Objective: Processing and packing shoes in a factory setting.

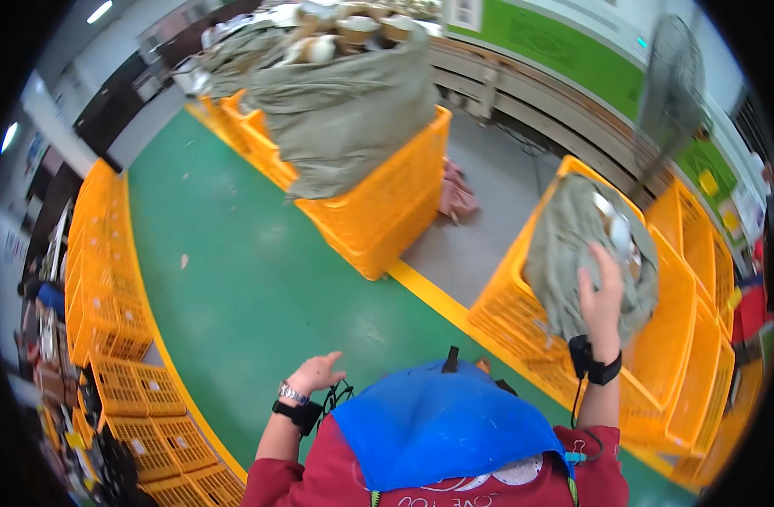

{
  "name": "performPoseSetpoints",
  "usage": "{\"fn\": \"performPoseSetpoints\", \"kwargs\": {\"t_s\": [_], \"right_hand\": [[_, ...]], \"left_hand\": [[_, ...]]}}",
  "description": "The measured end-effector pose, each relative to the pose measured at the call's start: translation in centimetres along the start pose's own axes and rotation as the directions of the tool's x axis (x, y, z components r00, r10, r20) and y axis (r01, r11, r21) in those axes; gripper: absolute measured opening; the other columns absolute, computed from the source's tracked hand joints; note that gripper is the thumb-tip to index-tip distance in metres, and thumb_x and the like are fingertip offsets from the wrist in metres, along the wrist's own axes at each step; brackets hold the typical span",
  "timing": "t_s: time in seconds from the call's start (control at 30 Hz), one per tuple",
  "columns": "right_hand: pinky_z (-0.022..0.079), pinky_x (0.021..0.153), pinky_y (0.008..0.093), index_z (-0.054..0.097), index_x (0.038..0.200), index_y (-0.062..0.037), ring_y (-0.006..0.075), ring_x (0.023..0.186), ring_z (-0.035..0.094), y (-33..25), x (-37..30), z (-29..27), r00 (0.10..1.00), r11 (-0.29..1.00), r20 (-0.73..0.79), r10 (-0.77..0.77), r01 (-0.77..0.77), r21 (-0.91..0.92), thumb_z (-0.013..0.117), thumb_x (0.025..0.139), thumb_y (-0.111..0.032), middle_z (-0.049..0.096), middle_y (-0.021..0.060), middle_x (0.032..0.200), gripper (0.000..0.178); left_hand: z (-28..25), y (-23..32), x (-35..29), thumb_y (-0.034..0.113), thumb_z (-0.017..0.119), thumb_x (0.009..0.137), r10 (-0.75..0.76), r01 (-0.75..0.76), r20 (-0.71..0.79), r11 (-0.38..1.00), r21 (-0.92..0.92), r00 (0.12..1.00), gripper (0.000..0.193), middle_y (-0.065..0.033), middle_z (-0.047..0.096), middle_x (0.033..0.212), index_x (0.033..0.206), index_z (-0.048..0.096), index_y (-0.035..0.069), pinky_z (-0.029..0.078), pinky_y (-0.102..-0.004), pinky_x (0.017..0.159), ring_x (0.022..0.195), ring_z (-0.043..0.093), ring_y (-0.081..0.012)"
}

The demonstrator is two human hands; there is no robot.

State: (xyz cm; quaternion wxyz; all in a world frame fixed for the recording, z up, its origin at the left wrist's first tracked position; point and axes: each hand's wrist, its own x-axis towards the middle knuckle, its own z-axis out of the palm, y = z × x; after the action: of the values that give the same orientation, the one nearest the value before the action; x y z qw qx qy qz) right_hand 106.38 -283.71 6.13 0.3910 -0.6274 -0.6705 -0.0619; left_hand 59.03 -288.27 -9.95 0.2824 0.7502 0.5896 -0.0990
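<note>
My right hand (602, 291) reaches over a yellow plastic crate (515, 296), fingers apart. Under it, grey-green cloth (564, 249) lines the crate. White and brown pieces (621, 235) lie in the cloth's folds, close to my fingertips; their kind is too blurred to tell. Whether the fingers touch the cloth, I cannot tell. My left hand (317, 372) hangs over the green floor, holding nothing, with its fingers partly stretched out. Both wrists wear black straps, and a metal watch (294, 394) sits on the left one.
Ahead stand stacked yellow crates (378, 224) with a tall cloth-wrapped load (344, 110), topped by white and brown round pieces. More crates (108, 279) line the left side, others (687, 338) the right. A standing fan (670, 93) is at the back right. Pink cloth (457, 190) lies behind the stack.
</note>
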Motion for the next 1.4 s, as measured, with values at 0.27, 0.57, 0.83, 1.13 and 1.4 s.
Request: {"fn": "performPoseSetpoints", "kwargs": {"t_s": [0.27,0.57,0.83,1.13,1.4], "right_hand": [[0.045,0.085,0.0385,0.051,0.120,-0.0055,0.0341,0.099,0.057,-10.7,-4.4,26.1,-0.161,0.885,0.894,-0.417,0.152,0.440,0.056,0.080,-0.027,0.059,0.0195,0.109,0.045],[0.047,0.081,0.0401,0.058,0.110,-0.0047,0.0326,0.092,0.060,-27.2,8.6,51.5,-0.254,0.669,0.779,-0.574,0.404,0.624,0.054,0.075,-0.019,0.063,0.0186,0.100,0.038],[0.048,0.077,0.0413,0.059,0.105,-0.0063,0.0339,0.084,0.061,-50.9,17.6,65.8,0.047,0.440,0.438,-0.898,0.174,0.881,0.050,0.075,-0.014,0.064,0.0177,0.090,0.032],[0.043,0.089,0.0376,0.053,0.118,-0.0054,0.0326,0.103,0.055,-51.6,15.2,80.7,-0.721,0.596,0.495,-0.485,0.141,0.790,0.054,0.079,-0.025,0.058,0.0181,0.112,0.044],[0.044,0.087,0.0375,0.060,0.109,-0.0096,0.0312,0.099,0.057,-55.3,25.1,100.6,-0.115,0.854,0.859,-0.499,0.103,0.510,0.054,0.077,-0.026,0.061,0.0161,0.106,0.036]], "left_hand": [[-0.7,-7.7,-5.1,0.031,0.059,0.081,-0.009,-0.077,-0.369,0.973,-0.216,0.929,0.052,-0.0216,0.056,0.111,0.123,0.044,0.004,0.045,-0.0405,0.085,0.099,0.055,-0.0355],[-13.0,-16.8,-3.1,0.028,0.059,0.082,-0.033,-0.120,-0.404,0.930,-0.348,0.914,0.052,-0.0203,0.057,0.111,0.125,0.043,0.005,0.046,-0.0392,0.086,0.101,0.056,-0.0345],[-13.0,-44.7,-0.7,0.026,0.060,0.079,-0.766,0.363,-0.253,0.533,-0.764,0.592,0.048,-0.0179,0.061,0.107,0.121,0.049,0.006,0.047,-0.0357,0.084,0.097,0.059,-0.0294],[5.8,-62.6,-11.8,0.022,0.054,0.075,-0.836,0.840,0.119,0.515,-0.168,0.536,0.021,-0.0187,0.062,0.092,0.084,0.065,0.005,0.047,-0.0409,0.078,0.090,0.059,-0.0348],[-6.3,-84.8,-3.6,0.022,0.056,0.073,-0.820,0.845,0.268,0.533,0.039,0.505,0.021,-0.0131,0.064,0.094,0.084,0.068,0.008,0.051,-0.0392,0.072,0.082,0.063,-0.0334]]}}
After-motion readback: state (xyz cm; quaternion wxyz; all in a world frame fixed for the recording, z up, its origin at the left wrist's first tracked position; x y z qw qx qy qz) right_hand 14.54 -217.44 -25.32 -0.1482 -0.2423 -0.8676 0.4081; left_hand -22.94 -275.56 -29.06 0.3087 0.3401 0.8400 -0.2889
